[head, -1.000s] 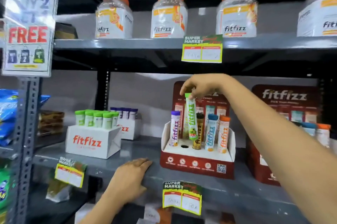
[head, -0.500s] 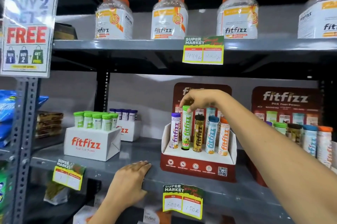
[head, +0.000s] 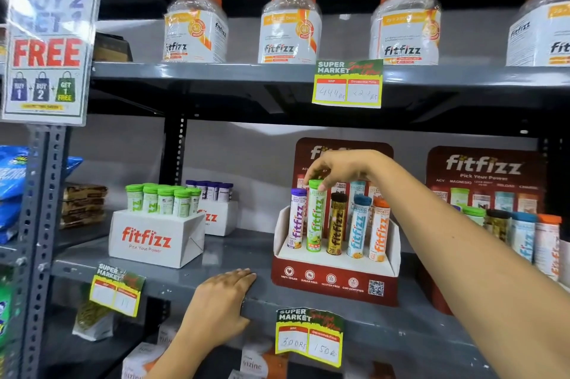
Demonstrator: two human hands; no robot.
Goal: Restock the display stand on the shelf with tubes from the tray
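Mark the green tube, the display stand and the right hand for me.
green tube (head: 315, 224): head view, middle of its label.
display stand (head: 334, 281): head view, red front panel.
right hand (head: 342, 167): head view, back of the hand, fingers on the tube's cap.

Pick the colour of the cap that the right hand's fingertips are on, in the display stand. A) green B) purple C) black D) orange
A: the right hand has its fingertips on the cap of the green tube, second from the left in the display stand, beside the purple tube.
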